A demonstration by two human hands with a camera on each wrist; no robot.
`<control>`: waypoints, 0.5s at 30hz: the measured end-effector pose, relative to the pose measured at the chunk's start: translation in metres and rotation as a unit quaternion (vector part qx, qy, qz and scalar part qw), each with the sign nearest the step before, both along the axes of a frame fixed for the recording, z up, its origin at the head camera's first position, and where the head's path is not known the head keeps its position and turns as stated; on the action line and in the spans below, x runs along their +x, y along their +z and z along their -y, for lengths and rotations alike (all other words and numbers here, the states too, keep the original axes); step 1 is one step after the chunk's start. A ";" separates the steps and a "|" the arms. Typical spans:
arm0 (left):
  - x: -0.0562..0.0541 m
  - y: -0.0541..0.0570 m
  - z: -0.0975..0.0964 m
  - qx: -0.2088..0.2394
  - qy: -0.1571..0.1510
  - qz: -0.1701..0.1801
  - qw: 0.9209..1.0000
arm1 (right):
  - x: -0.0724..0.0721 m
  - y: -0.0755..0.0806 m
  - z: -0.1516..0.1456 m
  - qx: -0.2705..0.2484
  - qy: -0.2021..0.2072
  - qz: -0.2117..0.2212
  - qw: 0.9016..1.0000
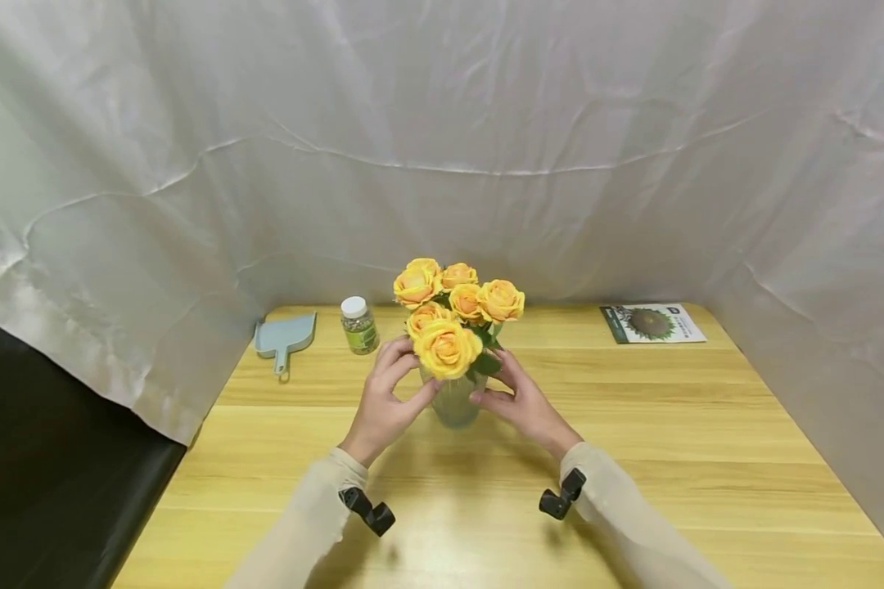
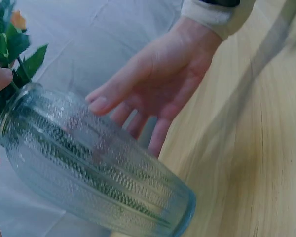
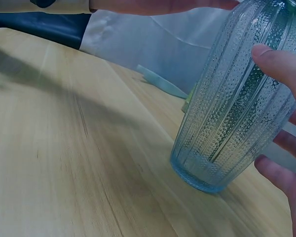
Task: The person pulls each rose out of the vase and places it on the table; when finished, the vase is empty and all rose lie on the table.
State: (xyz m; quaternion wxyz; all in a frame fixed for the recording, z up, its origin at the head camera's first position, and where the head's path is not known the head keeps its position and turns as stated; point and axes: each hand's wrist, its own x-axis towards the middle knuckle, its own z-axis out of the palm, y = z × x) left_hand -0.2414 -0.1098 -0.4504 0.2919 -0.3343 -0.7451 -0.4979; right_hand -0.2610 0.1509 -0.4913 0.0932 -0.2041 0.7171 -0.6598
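Observation:
A ribbed clear glass vase (image 1: 455, 402) stands upright on the wooden table, filled with yellow roses (image 1: 448, 348) and green leaves. From the left, my left hand (image 1: 386, 401) holds it near the mouth, its thumb just below the front rose. In the left wrist view, only parts of that hand show beside the rim and stems. Opposite, my right hand (image 1: 526, 405) grips the vase's upper side. In the right wrist view its thumb (image 3: 276, 64) lies across the near glass, with the other fingers behind. Stems show dimly through the textured glass (image 2: 98, 158).
Behind the left hand stands a white-capped bottle (image 1: 359, 327) with a green label. A small grey-blue dustpan (image 1: 285, 335) lies at the back left. A packet with a sunflower picture (image 1: 651, 323) lies at the back right. Pale curtains (image 1: 442, 164) surround the table.

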 end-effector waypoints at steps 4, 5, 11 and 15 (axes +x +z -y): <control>0.001 0.002 -0.003 -0.001 0.013 -0.006 1.000 | 0.000 0.001 0.001 0.000 0.003 0.025 1.000; 0.001 0.002 -0.004 -0.002 0.017 -0.003 1.000 | 0.000 0.001 0.001 0.001 0.002 0.030 1.000; -0.003 0.002 -0.006 -0.014 0.032 0.013 0.999 | 0.000 0.005 0.002 -0.001 0.006 0.040 0.999; -0.009 0.008 -0.007 -0.017 0.036 0.007 0.999 | -0.002 0.008 0.004 0.004 0.000 0.040 0.999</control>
